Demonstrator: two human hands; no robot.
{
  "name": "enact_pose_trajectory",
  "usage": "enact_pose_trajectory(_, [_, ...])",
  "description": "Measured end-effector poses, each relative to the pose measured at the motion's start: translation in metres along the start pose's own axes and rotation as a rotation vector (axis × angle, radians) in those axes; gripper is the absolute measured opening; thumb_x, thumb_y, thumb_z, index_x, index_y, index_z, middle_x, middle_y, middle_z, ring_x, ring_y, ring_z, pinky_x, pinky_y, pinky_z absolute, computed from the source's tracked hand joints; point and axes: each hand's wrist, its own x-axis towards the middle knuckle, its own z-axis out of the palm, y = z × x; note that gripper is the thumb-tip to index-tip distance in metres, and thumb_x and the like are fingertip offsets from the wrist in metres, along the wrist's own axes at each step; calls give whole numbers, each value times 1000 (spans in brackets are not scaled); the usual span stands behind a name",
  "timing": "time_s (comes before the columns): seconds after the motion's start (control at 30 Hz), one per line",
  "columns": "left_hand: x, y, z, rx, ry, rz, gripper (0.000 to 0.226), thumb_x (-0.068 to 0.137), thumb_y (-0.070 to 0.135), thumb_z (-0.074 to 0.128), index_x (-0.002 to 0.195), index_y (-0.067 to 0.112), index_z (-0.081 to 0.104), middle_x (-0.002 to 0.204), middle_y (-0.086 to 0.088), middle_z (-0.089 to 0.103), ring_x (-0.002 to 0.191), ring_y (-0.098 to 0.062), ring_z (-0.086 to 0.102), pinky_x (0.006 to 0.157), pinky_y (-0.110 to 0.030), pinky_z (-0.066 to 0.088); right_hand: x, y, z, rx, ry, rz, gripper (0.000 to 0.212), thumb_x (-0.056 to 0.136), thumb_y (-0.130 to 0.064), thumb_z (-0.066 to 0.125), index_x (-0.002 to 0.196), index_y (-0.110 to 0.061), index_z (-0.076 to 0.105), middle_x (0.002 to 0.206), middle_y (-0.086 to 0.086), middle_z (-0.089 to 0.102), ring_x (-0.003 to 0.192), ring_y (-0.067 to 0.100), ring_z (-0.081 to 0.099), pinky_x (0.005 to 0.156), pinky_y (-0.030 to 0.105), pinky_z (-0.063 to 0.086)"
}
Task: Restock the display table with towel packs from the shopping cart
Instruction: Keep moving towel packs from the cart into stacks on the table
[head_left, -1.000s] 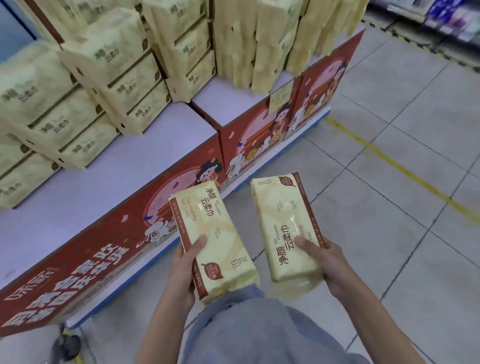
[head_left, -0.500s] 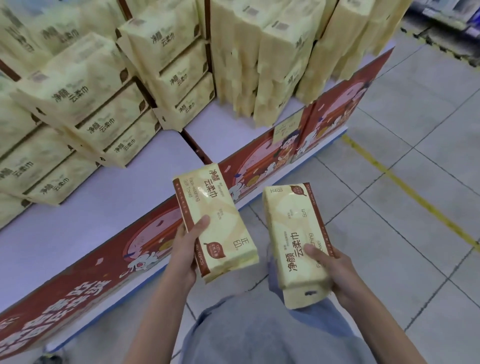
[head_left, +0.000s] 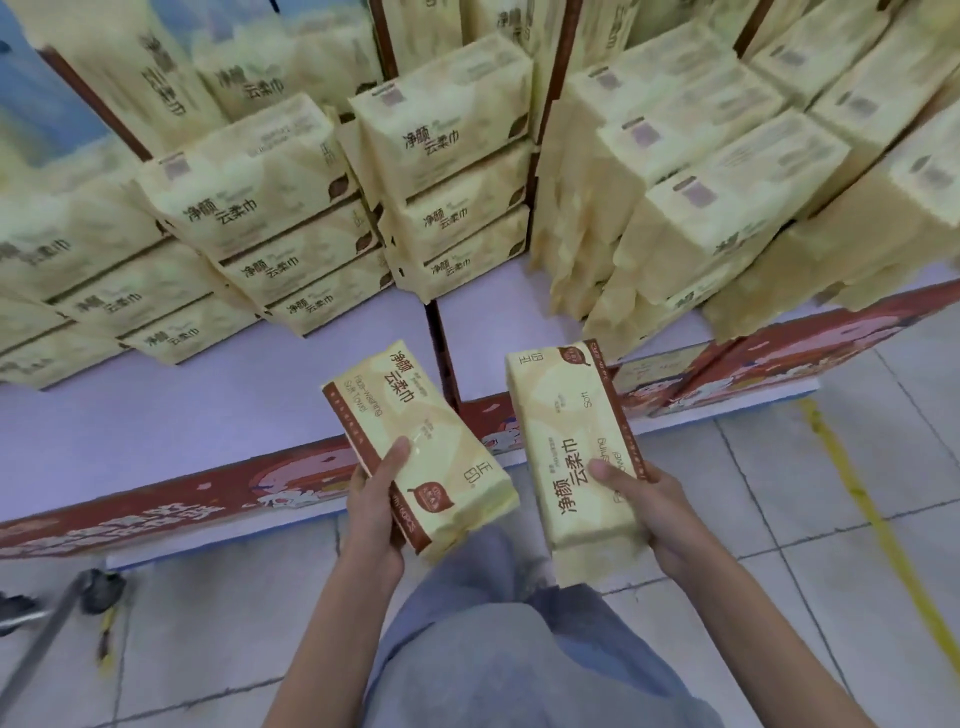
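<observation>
Fingers (head_left: 395, 452) of each hand clasp 1 towel pack (head_left: 415, 441) (both above table edge (head_left: 208, 488)).

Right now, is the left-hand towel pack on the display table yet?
Not yet: the left hand holds the towel pack above the display table edge.

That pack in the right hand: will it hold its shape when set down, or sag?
The right pack is probably soft: its loose film end droops below the right hand. It seems light, held by one hand at the lower end. The flat faces should stack like the packs on the table, though the film may be slippery.
</observation>
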Motion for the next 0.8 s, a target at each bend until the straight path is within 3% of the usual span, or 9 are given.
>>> enact_pose_trajectory(0.1, [20,7,9,-78,62,13,66,69,31,73,130,18,53,119,-9,68,109,-32,64,95,-53,49,28,-17,13,-11,-29,33,67,44,-37,83,104,-11,68,92,5,75,87,23,72,75,36,55])
enact_pose_trajectory(0.27, [62,24,32,-253,7,-38,50,81,31,65,128,19,56,116,-6,70,100,-23,68,76,-40,56,68,-46,28,0,-38,39,71,45,-35,83,109,-10,67,96,7,75,91,24,71,80,38,55])
enact_pose_trajectory(0.43, [107,32,60,-331,13,-43,48,94,33,52,138,15,47,128,-8,62,103,-21,63,88,-40,51,101,-66,41,-18,-6,64,68,44,-35,84,106,-11,68,94,6,75,88,23,72,77,37,55])
enact_pose_trajectory(0.5, [125,34,71,-308,64,-31,48,95,36,51,137,13,48,128,-11,61,97,-20,64,82,-38,54,112,-71,45,-21,5,74,69,42,-36,84,105,-12,68,94,6,75,89,23,71,79,38,55])
enact_pose_trajectory(0.6, [147,34,88,-275,179,-57,49,91,38,58,130,9,52,123,-13,63,92,-23,65,65,-33,58,123,-78,48,-36,9,96,67,42,-36,83,103,-13,68,93,5,75,88,22,71,76,36,55])
enact_pose_trajectory(0.67, [159,30,96,-268,248,-91,53,88,35,64,129,5,51,119,-13,65,97,-27,65,68,-33,56,128,-79,49,-52,2,105,61,46,-35,82,102,-13,69,92,5,75,87,21,72,74,35,54])
enact_pose_trajectory(0.8, [171,19,102,-214,329,-92,49,85,31,69,121,4,49,91,-8,67,73,-22,64,59,-33,51,138,-82,47,-76,-12,133,47,61,-27,81,104,-11,68,95,6,75,89,23,71,79,37,54])
